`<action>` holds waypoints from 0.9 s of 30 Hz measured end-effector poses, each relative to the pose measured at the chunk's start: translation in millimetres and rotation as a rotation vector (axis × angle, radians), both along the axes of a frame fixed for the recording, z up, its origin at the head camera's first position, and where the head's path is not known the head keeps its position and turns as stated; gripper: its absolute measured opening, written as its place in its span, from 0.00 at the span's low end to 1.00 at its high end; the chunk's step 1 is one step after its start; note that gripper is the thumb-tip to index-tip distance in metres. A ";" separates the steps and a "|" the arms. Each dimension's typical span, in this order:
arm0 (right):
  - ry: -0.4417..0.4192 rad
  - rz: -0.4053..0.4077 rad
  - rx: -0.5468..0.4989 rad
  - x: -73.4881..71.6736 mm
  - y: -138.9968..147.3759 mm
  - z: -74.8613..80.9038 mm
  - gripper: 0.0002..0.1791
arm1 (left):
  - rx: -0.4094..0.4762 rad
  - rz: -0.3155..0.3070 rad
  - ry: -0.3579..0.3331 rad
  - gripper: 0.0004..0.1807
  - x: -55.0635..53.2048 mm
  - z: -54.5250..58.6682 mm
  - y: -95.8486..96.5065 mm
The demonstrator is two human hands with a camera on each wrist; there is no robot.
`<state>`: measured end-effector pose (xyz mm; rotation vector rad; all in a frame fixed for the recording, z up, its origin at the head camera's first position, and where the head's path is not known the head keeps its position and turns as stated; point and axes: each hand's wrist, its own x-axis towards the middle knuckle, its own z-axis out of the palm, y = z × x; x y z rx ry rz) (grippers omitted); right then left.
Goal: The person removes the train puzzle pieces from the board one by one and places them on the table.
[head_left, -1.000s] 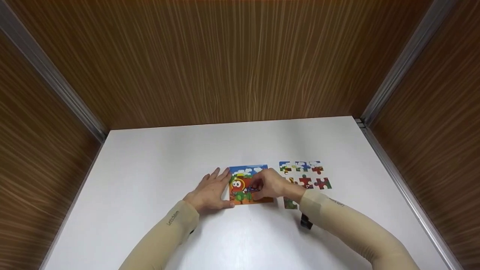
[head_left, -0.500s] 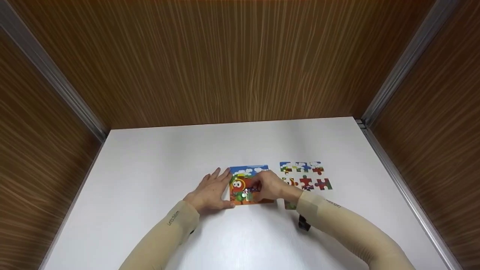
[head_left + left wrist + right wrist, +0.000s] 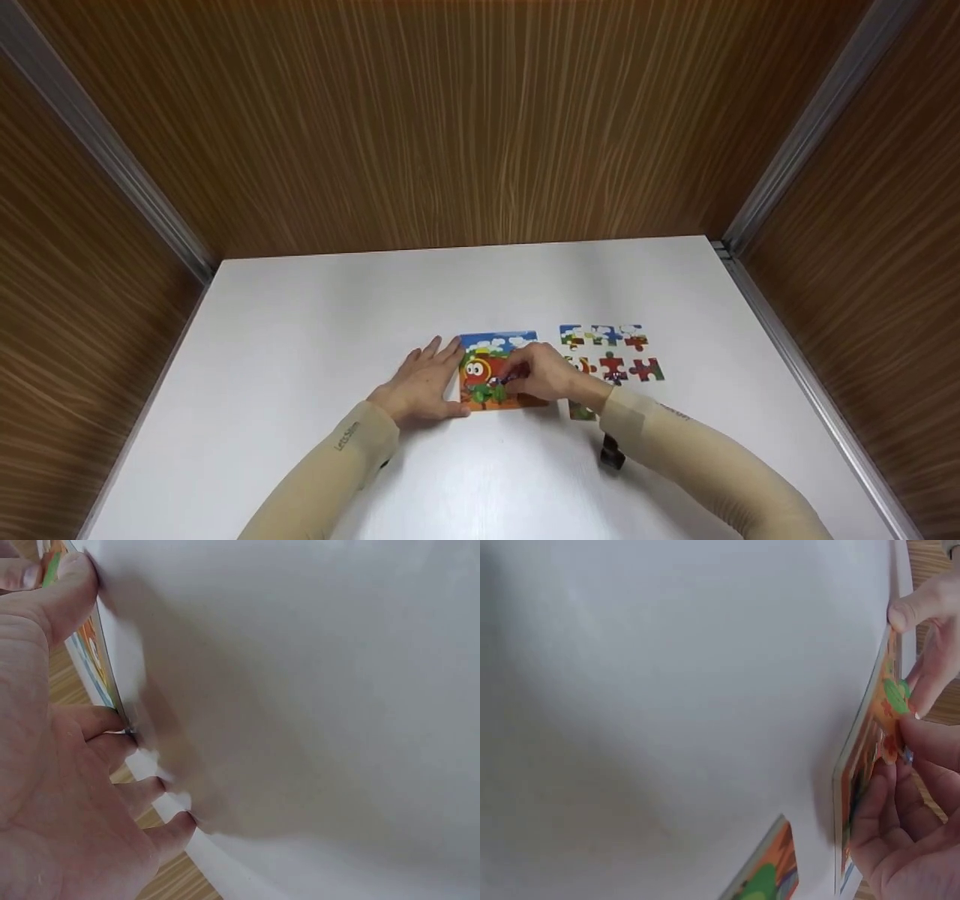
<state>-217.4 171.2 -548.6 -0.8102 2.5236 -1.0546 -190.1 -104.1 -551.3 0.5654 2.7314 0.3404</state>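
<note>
A puzzle board (image 3: 517, 335) with a cartoon picture of an orange-red figure, blue sky and clouds lies flat on the white table. My left hand (image 3: 424, 386) is spread beside its left edge; in the left wrist view the thumb and index fingertip (image 3: 105, 720) touch that edge. Over the lower middle of the board, my right hand (image 3: 547, 373) pinches a puzzle piece (image 3: 889, 744) between thumb and fingers. That piece is orange with some green, and the fingers hide part of it. Much of the board's right side is covered by this hand.
To the right of the board, loose puzzle pieces lie in rows: sky pieces (image 3: 603, 335) on top, red pieces (image 3: 613, 366) below, and a green one (image 3: 582, 411) nearest me. A black object (image 3: 612, 454) shows under the right wrist. Wood-grain panels (image 3: 480, 127) surround the table.
My right hand stays over the board, shifting slightly. The pinched piece, tilted with a bright glare half a second ago, now shows its green print without glare. My left hand stays still.
</note>
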 end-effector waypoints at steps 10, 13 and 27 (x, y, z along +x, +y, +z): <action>-0.120 0.000 -0.060 -0.9 9.3 10.6 0.08 | 0.013 0.001 0.001 0.62 1.0 2.0 0.5; -0.146 0.007 -0.081 -2.3 15.1 15.8 0.08 | 0.013 -0.009 0.017 0.62 0.2 1.6 0.3; -0.147 0.005 -0.082 -2.4 56.9 30.3 0.09 | 0.011 0.008 0.009 0.62 1.4 0.8 1.6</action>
